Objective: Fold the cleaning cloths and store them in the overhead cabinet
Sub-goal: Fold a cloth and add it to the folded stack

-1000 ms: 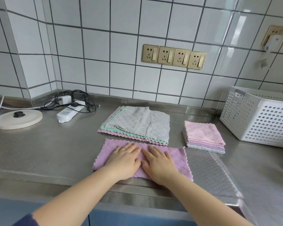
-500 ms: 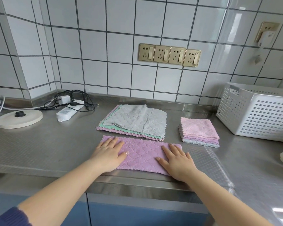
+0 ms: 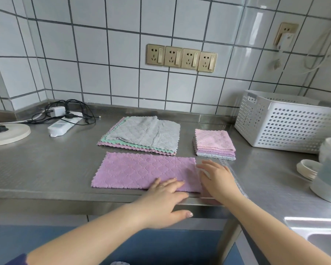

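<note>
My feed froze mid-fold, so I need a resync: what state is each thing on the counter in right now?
purple cloth: folded into a long strip, flat at the counter's front edge
left hand: fingers flat on the strip's near right part
right hand: at the strip's right end, grip unclear
unfolded cloths: stacked flat, grey on top
folded cloths: neat square pile, pink on top
white basket: upright, contents hidden
power strip: plugs inserted

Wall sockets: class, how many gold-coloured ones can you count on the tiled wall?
5. Four sit in a row above the cloths: first, second, third, fourth. A fifth socket is higher, far right, with a white plug in it.
</note>
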Tool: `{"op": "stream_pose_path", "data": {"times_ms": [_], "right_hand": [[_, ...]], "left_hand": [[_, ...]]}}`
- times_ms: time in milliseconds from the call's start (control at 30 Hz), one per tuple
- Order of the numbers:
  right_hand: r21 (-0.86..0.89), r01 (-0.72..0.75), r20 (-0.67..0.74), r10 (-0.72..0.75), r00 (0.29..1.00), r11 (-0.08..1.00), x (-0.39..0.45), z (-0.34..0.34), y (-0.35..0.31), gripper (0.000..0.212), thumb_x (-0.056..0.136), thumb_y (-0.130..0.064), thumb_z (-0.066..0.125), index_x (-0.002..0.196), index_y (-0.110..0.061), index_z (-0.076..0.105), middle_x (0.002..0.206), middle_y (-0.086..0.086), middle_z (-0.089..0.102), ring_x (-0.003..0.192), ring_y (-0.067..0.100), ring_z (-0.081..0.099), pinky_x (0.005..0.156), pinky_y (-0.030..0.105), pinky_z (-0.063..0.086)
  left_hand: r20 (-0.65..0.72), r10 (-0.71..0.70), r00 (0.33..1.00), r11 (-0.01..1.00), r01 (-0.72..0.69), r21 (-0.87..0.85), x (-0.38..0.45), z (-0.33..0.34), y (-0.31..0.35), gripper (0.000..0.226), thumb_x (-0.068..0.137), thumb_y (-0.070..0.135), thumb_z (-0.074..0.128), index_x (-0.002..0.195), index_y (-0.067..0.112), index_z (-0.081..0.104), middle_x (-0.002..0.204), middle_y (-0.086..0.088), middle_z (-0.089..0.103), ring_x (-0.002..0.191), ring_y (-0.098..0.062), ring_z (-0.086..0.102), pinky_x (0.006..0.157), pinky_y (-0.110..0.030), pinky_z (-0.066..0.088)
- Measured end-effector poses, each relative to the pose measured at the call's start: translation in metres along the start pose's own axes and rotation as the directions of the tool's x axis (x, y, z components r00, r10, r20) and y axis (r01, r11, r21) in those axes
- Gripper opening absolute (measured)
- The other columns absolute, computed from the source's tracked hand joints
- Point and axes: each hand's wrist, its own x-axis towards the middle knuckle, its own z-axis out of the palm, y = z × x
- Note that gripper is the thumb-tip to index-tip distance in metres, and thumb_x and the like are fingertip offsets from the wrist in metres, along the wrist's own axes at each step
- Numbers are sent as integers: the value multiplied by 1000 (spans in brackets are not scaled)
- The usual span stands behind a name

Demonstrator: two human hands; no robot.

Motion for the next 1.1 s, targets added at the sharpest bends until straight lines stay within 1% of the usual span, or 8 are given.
{"op": "stream_pose_path", "data": {"times_ms": [400, 533, 700, 733, 767, 800, 900, 1100], "right_hand": [[117, -110, -40, 116, 993, 987, -9, -1, 12, 30, 91, -17, 50, 116, -25, 66, 133, -5, 57, 121, 18, 53, 105, 36, 35], [268, -166, 1, 172, 985, 949, -10, -5, 9, 34, 91, -14, 47, 120, -25, 62, 121, -2, 64, 110, 21, 59, 85, 25, 42], [733, -181, 8, 258, 966, 656, -4, -5, -9, 15, 94, -25, 52, 107, -30, 59, 111, -10, 64, 103, 8, 58, 93, 28, 43], [782, -188, 35, 259, 965, 594, -2, -4, -15, 13, 95, -28, 52, 105, -31, 60, 112, -12, 63, 105, 7, 56, 95, 27, 41], [812, -192, 54, 256, 965, 552, 0, -1, -20, 12, 94, -31, 52, 103, -33, 61, 112, -13, 63, 107, 7, 56, 96, 28, 41], [827, -194, 69, 247, 967, 528, 3, 2, -27, 12, 94, -33, 52, 99, -34, 63, 111, -13, 64, 108, 8, 56, 98, 30, 41], [838, -193, 99, 206, 974, 510, 11, 9, -48, 10, 93, -32, 54, 90, -32, 65, 99, -11, 67, 96, 7, 58, 90, 28, 44], [774, -148, 89, 125, 988, 615, 32, 28, -79, 11, 90, -26, 61, 83, -20, 67, 78, -9, 66, 73, 4, 54, 72, 20, 41]], "left_hand": [[-114, -145, 983, 979, 159, 127, 26, 9, 29, 89, 78, 78, 17, 144, 20, 27, 156, -8, 18, 142, -25, 16, 113, -41, 17], [-341, -158, 927, 972, 85, -221, 14, 7, 22, 73, 88, 59, 40, 148, 21, 20, 139, 0, 42, 127, -18, 39, 103, -30, 36], [-499, -426, 755, 674, -104, -732, -16, 4, 18, 53, 91, 14, 56, 139, 30, 40, 131, 16, 51, 119, -3, 47, 93, -2, 32], [-483, -479, 733, 600, -128, -789, -20, 1, 16, 52, 91, 10, 55, 137, 32, 43, 109, 27, 45, 118, -4, 48, 96, -6, 33], [-455, -524, 720, 526, -147, -838, -23, -1, 14, 51, 91, 8, 55, 134, 34, 45, 124, 10, 15, 116, -3, 50, 96, -10, 36], [-424, -559, 712, 456, -164, -875, -26, -2, 9, 51, 91, 7, 55, 131, 37, 45, 126, 11, 58, 113, 4, 51, 93, -8, 38], [-344, -634, 692, 309, -181, -934, -33, -3, -4, 51, 91, 6, 55, 127, 39, 44, 104, 24, 61, 91, 21, 54, 82, -4, 40], [-201, -739, 643, 104, -186, -977, -53, 2, -34, 48, 88, 12, 61, 130, 33, 49, 97, 25, 60, 94, 5, 59, 98, -27, 46]]}}
